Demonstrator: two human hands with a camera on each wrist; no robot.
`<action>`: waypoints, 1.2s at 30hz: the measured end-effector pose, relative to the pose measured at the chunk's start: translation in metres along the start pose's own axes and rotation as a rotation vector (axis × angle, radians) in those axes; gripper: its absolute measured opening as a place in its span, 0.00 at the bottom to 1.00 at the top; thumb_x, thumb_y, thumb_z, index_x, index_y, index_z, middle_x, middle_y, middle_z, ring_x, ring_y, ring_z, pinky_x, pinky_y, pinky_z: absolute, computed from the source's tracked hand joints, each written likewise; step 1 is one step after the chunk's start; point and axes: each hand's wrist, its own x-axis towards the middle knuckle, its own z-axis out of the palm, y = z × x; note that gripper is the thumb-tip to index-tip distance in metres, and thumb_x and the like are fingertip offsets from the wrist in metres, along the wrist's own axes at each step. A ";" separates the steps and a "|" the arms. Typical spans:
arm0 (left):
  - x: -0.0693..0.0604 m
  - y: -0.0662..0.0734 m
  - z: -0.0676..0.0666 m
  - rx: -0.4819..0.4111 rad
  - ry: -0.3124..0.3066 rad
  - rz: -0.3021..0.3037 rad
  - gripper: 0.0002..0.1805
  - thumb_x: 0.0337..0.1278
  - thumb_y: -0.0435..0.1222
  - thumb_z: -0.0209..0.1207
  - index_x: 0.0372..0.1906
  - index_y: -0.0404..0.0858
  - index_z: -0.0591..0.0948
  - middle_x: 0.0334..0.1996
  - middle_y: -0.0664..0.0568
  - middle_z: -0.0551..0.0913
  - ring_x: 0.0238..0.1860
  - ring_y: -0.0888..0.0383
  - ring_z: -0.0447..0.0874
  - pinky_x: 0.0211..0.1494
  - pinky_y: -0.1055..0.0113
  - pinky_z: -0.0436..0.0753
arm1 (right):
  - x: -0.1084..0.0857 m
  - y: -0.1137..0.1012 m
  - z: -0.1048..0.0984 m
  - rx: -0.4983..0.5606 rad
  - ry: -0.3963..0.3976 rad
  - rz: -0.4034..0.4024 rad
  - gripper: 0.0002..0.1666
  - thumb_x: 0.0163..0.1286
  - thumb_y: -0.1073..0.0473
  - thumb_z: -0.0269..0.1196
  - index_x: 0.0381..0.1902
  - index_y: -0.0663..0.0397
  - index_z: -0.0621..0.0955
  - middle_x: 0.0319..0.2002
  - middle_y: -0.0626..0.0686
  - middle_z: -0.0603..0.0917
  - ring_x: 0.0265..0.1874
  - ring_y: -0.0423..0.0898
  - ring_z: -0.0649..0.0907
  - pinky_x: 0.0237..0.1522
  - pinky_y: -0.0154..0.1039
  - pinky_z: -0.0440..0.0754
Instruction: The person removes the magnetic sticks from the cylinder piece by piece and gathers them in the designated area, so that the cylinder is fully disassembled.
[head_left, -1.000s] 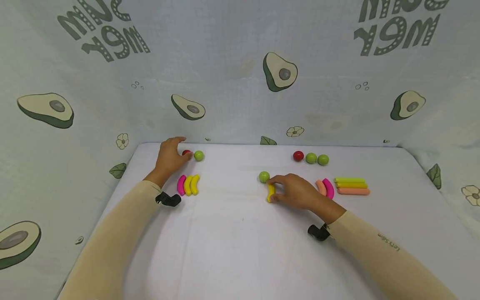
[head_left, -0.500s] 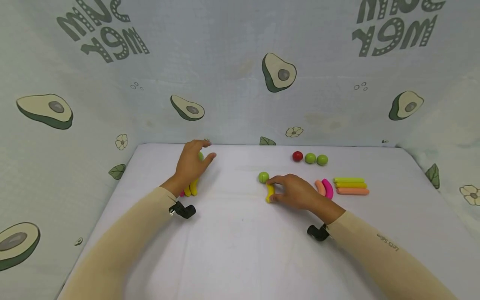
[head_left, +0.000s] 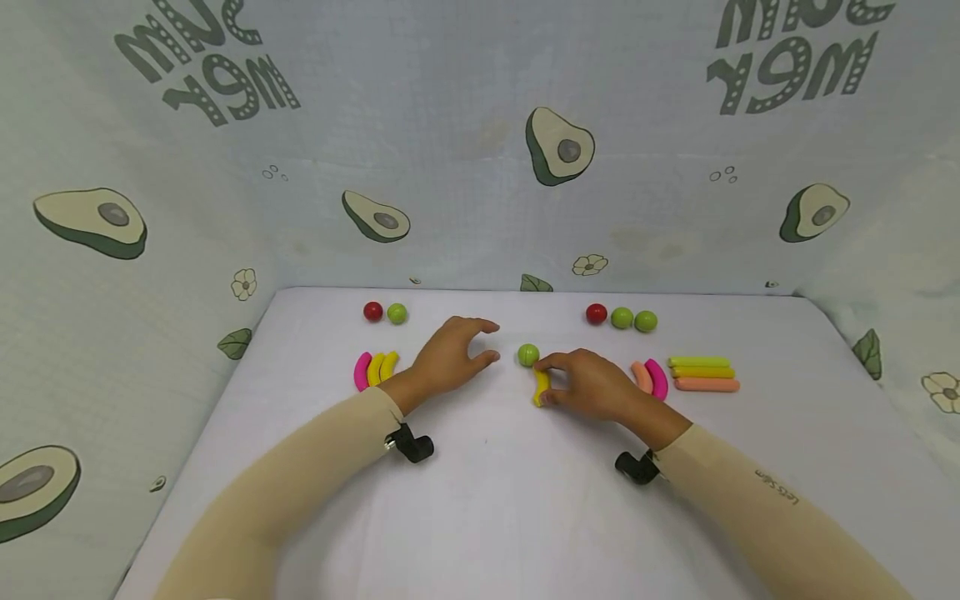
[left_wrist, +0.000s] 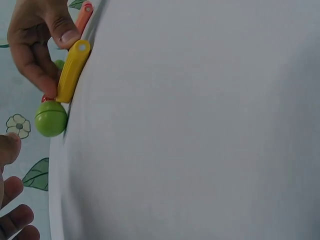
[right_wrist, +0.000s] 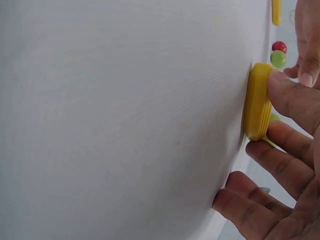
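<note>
With thumb and fingertips my right hand [head_left: 588, 383] pinches a yellow banana-shaped piece [head_left: 541, 388], which lies on the white cloth. In the right wrist view this yellow piece [right_wrist: 257, 102] shows ribbed sides. A green ball [head_left: 528, 355] with a seam round it sits right by its far end; the left wrist view has the green ball [left_wrist: 50, 118] beside the yellow piece [left_wrist: 74, 71]. My left hand [head_left: 453, 354] hovers to the left of the ball, thumb and fingers spread apart, holding nothing. Its forearm and wrist partly cover two yellow curved pieces [head_left: 381, 367].
A pink curved piece [head_left: 362, 371] lies at the left, below a red ball [head_left: 372, 312] and a green ball [head_left: 397, 313]. At the back right sit another red ball [head_left: 596, 314] and two green balls [head_left: 633, 320]. Straight sticks [head_left: 703, 373] and curved pieces [head_left: 651, 379] lie at the right.
My left hand has moved right, from beside the red ball at the back left to near the middle green ball. My right hand stays on the yellow piece.
</note>
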 end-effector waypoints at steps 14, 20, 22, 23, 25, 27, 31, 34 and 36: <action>0.019 0.019 0.028 0.015 -0.101 0.102 0.27 0.68 0.45 0.67 0.68 0.45 0.78 0.58 0.56 0.84 0.60 0.54 0.77 0.65 0.62 0.74 | -0.001 0.003 0.000 -0.014 0.012 -0.035 0.31 0.61 0.49 0.77 0.61 0.47 0.84 0.51 0.49 0.87 0.54 0.54 0.83 0.56 0.57 0.81; 0.021 0.020 0.032 0.015 -0.095 0.108 0.26 0.66 0.43 0.68 0.66 0.45 0.80 0.57 0.57 0.84 0.57 0.54 0.78 0.62 0.61 0.76 | -0.002 0.003 -0.001 -0.015 0.017 -0.039 0.30 0.61 0.50 0.77 0.61 0.47 0.84 0.52 0.50 0.87 0.54 0.54 0.82 0.55 0.56 0.81; 0.022 0.020 0.034 0.029 -0.090 0.111 0.25 0.65 0.43 0.69 0.66 0.45 0.81 0.56 0.57 0.84 0.57 0.55 0.78 0.61 0.62 0.76 | -0.002 0.002 -0.001 -0.017 0.016 -0.037 0.30 0.61 0.50 0.77 0.61 0.47 0.84 0.51 0.49 0.87 0.53 0.53 0.82 0.55 0.56 0.81; 0.023 0.020 0.035 0.035 -0.090 0.111 0.25 0.65 0.44 0.68 0.65 0.46 0.81 0.56 0.57 0.84 0.56 0.55 0.78 0.61 0.62 0.76 | -0.002 0.002 -0.002 -0.018 0.016 -0.036 0.30 0.61 0.49 0.77 0.61 0.47 0.84 0.51 0.49 0.87 0.53 0.53 0.83 0.55 0.56 0.81; 0.024 0.019 0.036 0.042 -0.085 0.109 0.24 0.65 0.44 0.69 0.64 0.46 0.81 0.55 0.58 0.85 0.56 0.55 0.78 0.61 0.62 0.76 | -0.002 0.002 -0.002 -0.021 0.015 -0.034 0.30 0.61 0.49 0.77 0.61 0.47 0.84 0.50 0.49 0.87 0.53 0.53 0.83 0.55 0.56 0.81; 0.026 0.020 0.036 0.048 -0.084 0.105 0.23 0.64 0.43 0.70 0.62 0.45 0.82 0.54 0.58 0.85 0.56 0.55 0.78 0.61 0.62 0.76 | -0.003 0.002 -0.002 -0.020 0.015 -0.034 0.30 0.61 0.49 0.77 0.61 0.47 0.84 0.51 0.49 0.87 0.53 0.53 0.83 0.55 0.56 0.81; 0.027 0.020 0.037 0.054 -0.085 0.083 0.21 0.63 0.43 0.70 0.59 0.44 0.82 0.51 0.58 0.85 0.55 0.55 0.78 0.61 0.61 0.76 | -0.003 0.002 -0.001 -0.015 0.016 -0.046 0.30 0.61 0.50 0.77 0.60 0.48 0.84 0.51 0.49 0.87 0.53 0.53 0.83 0.56 0.56 0.81; 0.028 0.021 0.036 0.057 -0.086 0.074 0.20 0.63 0.44 0.70 0.58 0.44 0.82 0.49 0.57 0.85 0.56 0.55 0.78 0.61 0.61 0.76 | -0.003 0.003 -0.001 -0.014 0.017 -0.051 0.30 0.61 0.50 0.77 0.60 0.48 0.84 0.49 0.48 0.88 0.52 0.53 0.83 0.56 0.56 0.81; 0.027 0.021 0.035 0.062 -0.086 0.069 0.20 0.64 0.44 0.70 0.58 0.44 0.82 0.49 0.57 0.85 0.56 0.55 0.78 0.61 0.61 0.76 | -0.003 0.003 -0.001 -0.015 0.017 -0.049 0.30 0.61 0.50 0.77 0.61 0.48 0.84 0.49 0.48 0.88 0.51 0.52 0.83 0.55 0.55 0.81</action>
